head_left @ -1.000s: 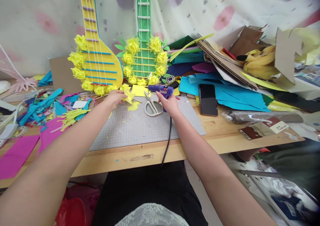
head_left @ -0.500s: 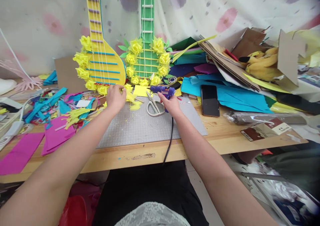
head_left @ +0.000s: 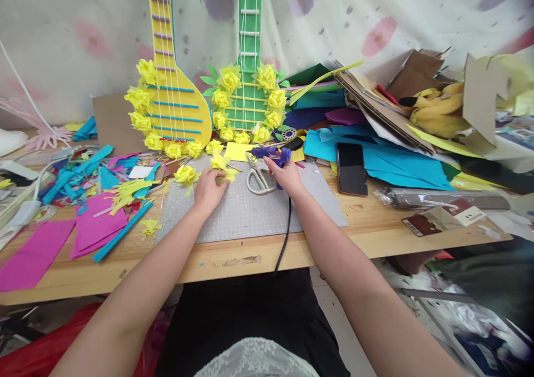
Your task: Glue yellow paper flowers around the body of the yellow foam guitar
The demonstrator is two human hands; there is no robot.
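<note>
From the head view, we look down on our two bare hands over a grey cutting mat [head_left: 246, 221] on a wooden table [head_left: 200, 268]. Our right hand [head_left: 288, 178] is wrapped around the handle of a purple glue gun [head_left: 275, 154]. The gun's barrel lies crosswise, nozzle to the left, towards the side where our left hand is; its black cord [head_left: 285, 239] drops over the table edge.

Our left hand [head_left: 209, 191] is low over the mat with fingers curled, at some yellow paper cutouts [head_left: 219, 162]. We cannot tell whether the fingertips pinch one or only touch it. The cutouts lie just ahead and to the right of this hand, between it and the gun, so the left is much the nearer of the two. Their long axis is hard to make out.

A yellow paper flower [head_left: 186, 174] sits to the left of our left hand, apart from it. Scissors [head_left: 257, 171] lie between our hands, close to the right one, handles towards us and blades pointing away. Behind the mat stand a yellow guitar [head_left: 183, 104] and a green guitar [head_left: 248, 64], both trimmed with yellow flowers.
</note>
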